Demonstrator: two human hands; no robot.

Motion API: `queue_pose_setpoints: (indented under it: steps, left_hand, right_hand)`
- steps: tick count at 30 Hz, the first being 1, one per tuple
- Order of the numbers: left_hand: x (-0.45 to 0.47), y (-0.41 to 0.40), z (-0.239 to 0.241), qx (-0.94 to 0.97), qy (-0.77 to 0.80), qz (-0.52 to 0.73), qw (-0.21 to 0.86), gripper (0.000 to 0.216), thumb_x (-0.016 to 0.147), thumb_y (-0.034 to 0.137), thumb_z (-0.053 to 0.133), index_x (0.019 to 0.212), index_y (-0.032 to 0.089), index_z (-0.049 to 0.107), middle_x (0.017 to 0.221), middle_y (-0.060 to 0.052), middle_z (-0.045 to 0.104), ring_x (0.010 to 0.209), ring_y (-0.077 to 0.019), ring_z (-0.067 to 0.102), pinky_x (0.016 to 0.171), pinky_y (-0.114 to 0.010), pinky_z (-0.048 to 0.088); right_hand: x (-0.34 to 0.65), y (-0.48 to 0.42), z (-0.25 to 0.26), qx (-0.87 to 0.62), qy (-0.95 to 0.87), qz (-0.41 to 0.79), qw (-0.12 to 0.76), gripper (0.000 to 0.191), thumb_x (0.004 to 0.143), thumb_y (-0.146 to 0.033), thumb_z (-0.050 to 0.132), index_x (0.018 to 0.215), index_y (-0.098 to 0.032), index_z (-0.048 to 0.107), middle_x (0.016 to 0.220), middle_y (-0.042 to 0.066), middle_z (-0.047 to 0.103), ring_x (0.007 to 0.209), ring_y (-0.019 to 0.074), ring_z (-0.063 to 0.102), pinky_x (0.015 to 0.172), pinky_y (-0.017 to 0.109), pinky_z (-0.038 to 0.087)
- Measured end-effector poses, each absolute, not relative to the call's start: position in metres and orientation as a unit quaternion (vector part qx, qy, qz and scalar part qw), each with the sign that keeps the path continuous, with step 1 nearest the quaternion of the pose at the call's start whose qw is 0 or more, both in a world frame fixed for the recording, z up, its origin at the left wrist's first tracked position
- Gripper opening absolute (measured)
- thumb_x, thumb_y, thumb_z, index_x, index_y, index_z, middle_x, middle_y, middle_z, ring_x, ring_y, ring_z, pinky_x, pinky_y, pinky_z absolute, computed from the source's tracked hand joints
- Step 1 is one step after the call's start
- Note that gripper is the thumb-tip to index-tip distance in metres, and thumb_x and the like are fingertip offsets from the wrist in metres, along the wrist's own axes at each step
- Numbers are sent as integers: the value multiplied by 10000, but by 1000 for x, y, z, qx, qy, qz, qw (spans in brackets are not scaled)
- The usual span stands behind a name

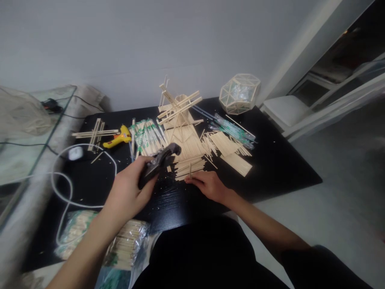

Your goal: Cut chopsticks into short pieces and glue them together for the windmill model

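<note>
Over the black table [270,168] in the head view, left hand [128,188] curls round a dark tool [159,162], right hand [210,185] pinches a thin stick [190,170] by the stick pile's [185,140] near edge, probably light, stiff, snappable, best held near one end.

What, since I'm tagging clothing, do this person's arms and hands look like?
The left hand and right hand are bare, with no gloves or wristwear visible. A plain black sleeve covers the right arm above its bare forearm; on the left, no sleeve shows.
</note>
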State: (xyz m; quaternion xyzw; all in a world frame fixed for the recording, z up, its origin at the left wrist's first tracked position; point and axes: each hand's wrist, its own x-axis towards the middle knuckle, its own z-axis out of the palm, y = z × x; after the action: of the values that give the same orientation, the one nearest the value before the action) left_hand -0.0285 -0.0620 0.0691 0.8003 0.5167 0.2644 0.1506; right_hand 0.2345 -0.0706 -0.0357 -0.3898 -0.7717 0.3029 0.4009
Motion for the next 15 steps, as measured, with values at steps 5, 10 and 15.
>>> queue_pose_setpoints:
  steps: [5,10,15]
  left_hand:
    - [-38,-71,58,854,516,64,-21,334,892,237,554,1211,142,577,1044,-149,684,856,-311,670,778,-442,534]
    - [-23,-76,53,877,474,30,-79,398,892,178,556,1281,95,566,1018,-158,651,889,-334,648,812,-476,527]
    - [-13,-73,54,880,467,35,-82,417,892,181,581,1299,92,566,1040,-155,640,922,-339,629,836,-479,513]
  right_hand:
    - [233,-70,-36,-380,-772,300,411,159,1014,-294,630,1029,-219,770,999,43,816,907,183,779,849,298,605]
    - [232,-69,-36,-375,-776,291,416,165,1017,-295,625,988,-205,760,958,47,813,854,180,772,816,291,597]
    - [233,-69,-40,-391,-785,266,399,238,1036,-334,587,920,-193,740,845,44,784,744,168,733,728,269,559]
